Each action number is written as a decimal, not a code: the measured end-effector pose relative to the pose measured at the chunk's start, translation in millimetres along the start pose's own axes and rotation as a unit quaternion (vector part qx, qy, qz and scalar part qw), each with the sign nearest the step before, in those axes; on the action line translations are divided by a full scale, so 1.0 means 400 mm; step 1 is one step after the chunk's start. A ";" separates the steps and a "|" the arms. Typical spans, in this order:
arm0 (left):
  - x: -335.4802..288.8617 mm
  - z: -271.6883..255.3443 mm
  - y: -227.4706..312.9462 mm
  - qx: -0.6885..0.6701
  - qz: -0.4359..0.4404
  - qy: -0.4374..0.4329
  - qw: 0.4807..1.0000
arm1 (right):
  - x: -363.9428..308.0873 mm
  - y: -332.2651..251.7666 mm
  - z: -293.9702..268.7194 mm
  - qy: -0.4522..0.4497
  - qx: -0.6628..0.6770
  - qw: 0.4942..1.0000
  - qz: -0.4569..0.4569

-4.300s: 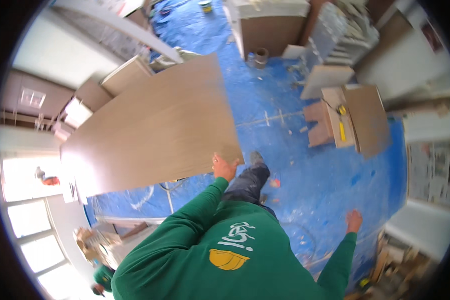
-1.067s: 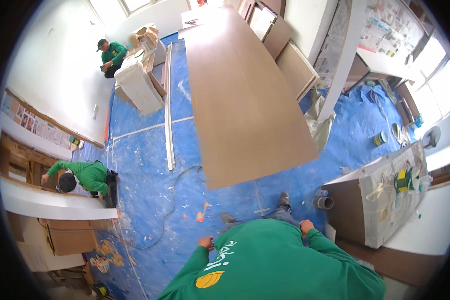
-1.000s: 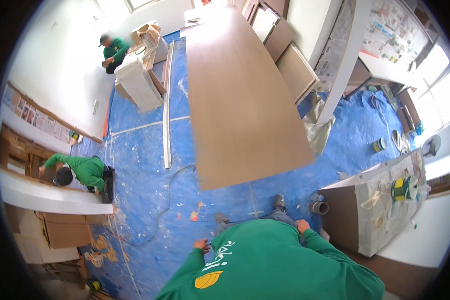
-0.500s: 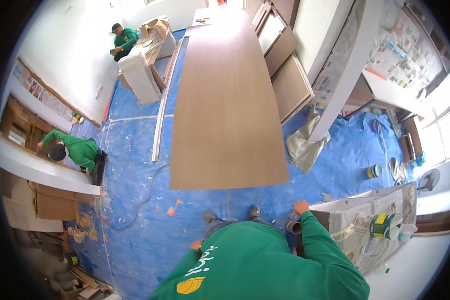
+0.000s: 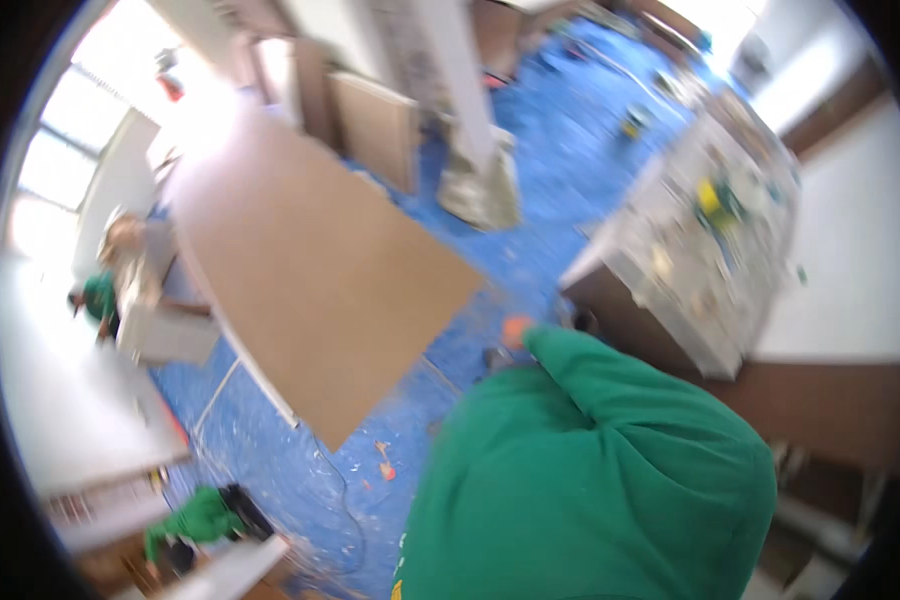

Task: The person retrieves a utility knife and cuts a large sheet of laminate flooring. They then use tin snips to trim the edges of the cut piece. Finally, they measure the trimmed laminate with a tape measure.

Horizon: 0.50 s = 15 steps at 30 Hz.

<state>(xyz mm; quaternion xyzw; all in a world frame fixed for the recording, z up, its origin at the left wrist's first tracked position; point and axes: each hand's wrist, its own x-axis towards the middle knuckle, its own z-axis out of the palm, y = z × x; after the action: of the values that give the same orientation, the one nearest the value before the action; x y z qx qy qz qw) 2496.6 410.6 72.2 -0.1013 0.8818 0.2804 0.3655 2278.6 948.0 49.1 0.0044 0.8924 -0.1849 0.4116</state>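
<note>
My right hand (image 5: 516, 332) sticks out past the end of its green sleeve, smeared by motion so its fingers cannot be made out. Nothing shows in its grasp. It is between the near corner of a large wooden panel (image 5: 320, 260) and a covered cabinet (image 5: 660, 300) on the right. A dark round tube end (image 5: 584, 321) stands beside that cabinet, close to the hand but apart from it. My left hand does not show; my green-clad body hides that side.
Blue sheeting (image 5: 560, 110) covers the floor. A cable (image 5: 345, 500) runs across it. A yellow-green tub (image 5: 715, 203) sits on the cabinet. Boards (image 5: 375, 125) lean beyond the panel, near a wrapped post foot (image 5: 480, 185). Co-workers in green are at far left (image 5: 100, 297) and lower left (image 5: 205, 515).
The view has swung to the right and blurred, so the panel now slants to the left. The cabinet has come nearer the middle. My left hand, partly visible before, no longer shows.
</note>
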 end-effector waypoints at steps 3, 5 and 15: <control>0.026 -0.122 0.019 -0.011 -0.040 -0.031 0.999 | -0.083 -0.036 -0.110 0.085 0.146 0.982 0.081; 0.075 -0.177 0.059 0.006 -0.023 -0.063 0.998 | -0.098 0.025 -0.069 0.160 0.202 0.958 0.123; 0.299 -0.441 0.059 0.185 0.123 -0.131 0.966 | -0.345 -0.157 0.312 0.175 0.443 0.820 0.317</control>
<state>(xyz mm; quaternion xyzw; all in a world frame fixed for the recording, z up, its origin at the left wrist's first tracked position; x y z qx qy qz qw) 2298.5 333.0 99.8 0.1152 0.8684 0.1658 0.4529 2451.3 867.9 97.0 0.5010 0.7208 -0.4154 0.2384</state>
